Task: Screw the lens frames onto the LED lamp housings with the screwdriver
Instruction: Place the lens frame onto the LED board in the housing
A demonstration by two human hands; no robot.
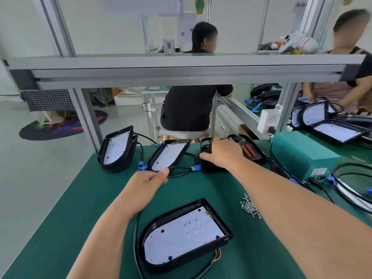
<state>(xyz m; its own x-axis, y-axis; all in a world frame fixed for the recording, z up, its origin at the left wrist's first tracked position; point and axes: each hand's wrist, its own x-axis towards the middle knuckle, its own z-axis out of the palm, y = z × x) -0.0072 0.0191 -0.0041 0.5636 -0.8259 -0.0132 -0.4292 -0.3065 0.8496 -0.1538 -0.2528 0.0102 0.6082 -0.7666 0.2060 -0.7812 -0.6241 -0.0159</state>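
The open lamp housing [185,232] with its lit board lies at 6 o'clock on the green table [60,228]. No lens frame is seen on it, and no screwdriver is seen anywhere. A black cable [182,168] at 11 o'clock is pinched by the curled fingers of the left hand [150,178]. A black part [209,168] at 1 o'clock is gripped from above by the right hand [220,153]. If the cable is pulled, the leaning housing [169,156] behind it may be dragged or tipped over. The screws [249,207] at 3 o'clock may be scattered by the right forearm when the part is brought back.

Bright, even light (soft shadows), wide-angle bending at edges, slight blur.
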